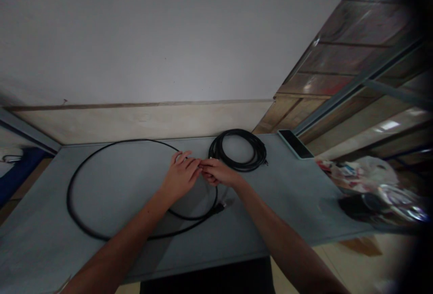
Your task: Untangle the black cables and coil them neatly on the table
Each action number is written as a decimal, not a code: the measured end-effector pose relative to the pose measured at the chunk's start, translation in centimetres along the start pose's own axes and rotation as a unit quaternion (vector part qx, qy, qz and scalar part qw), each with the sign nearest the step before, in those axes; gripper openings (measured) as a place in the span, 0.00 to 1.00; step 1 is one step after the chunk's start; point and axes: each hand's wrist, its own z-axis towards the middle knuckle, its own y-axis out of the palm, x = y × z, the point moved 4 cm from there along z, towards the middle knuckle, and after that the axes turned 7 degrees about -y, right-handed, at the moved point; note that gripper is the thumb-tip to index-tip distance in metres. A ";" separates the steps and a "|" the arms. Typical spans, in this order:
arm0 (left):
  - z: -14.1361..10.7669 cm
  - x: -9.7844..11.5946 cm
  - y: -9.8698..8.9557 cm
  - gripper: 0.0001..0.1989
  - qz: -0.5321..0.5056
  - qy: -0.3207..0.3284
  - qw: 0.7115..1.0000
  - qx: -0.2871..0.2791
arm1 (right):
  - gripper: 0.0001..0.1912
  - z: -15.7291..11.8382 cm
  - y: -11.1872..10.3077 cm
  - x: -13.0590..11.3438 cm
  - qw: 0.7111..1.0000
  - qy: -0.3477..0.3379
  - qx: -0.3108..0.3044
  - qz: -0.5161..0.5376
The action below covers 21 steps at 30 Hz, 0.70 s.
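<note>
A pale wall (169,50) rises behind a grey table (287,208), and on it sits a coiled cable (260,152), my landmark. In the one head view, a loose cable (68,195) sweeps out in a wide loop left of the coil, its plug (219,208) lying on the near side. Right of the coil is a flat, phone-like slab (296,144). Just in front of the coil and a little left, the two hands meet. The right hand (218,172) is closed, apparently around the loose cable, which comes out beneath it; the left hand (181,173) has half-curled fingers, and I cannot tell whether they grip anything. The step in hand looks like fine fingerwork on a short stretch of that cable. I'd judge the next move calls for a steady right hold and slack in the loop.
</note>
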 end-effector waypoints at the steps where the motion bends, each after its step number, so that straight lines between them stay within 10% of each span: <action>1: 0.2 -0.7 0.0 0.14 0.011 0.004 0.999 -0.037 | 0.16 -0.1 0.1 -0.1 1.000 -0.003 -0.011 0.004; 5: 0.8 -3.3 -0.8 0.20 0.047 0.003 0.994 -0.097 | 0.18 -0.4 -0.8 -0.9 0.999 -0.037 -0.013 0.014; 21: 0.3 -10.4 -8.2 0.15 -0.013 -0.108 0.982 0.157 | 0.18 -2.5 -5.9 -3.5 0.995 -0.094 0.033 -0.010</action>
